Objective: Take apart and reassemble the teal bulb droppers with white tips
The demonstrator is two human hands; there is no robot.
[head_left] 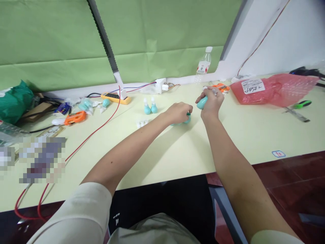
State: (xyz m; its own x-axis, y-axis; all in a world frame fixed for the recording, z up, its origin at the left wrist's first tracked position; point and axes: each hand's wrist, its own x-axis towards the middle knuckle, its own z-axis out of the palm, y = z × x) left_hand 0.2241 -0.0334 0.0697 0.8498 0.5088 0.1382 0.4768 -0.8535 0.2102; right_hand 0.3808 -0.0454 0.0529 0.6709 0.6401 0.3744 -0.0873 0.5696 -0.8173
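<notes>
My right hand [212,101] is closed around a teal bulb-shaped bottle [202,102], lifted above the table, with a pale tip showing near the fingers. Just to the left, my left hand [179,113] has its fingers curled down onto another teal bulb-shaped bottle [188,119] at table height. More teal shows beneath that hand, largely hidden by it. Two teal bulb-shaped bottles with white tops [150,107] stand upright side by side, further left. Small white pieces [142,123] lie in a group in front of them.
Along the back are a yellow power strip [116,98], a white adapter [160,85] and a clear bottle [203,64]. A pink bubble-wrap package [271,89] and a green-handled tool [302,104] lie right. A red cable [93,132] crosses the left side, near an orange tool [75,118].
</notes>
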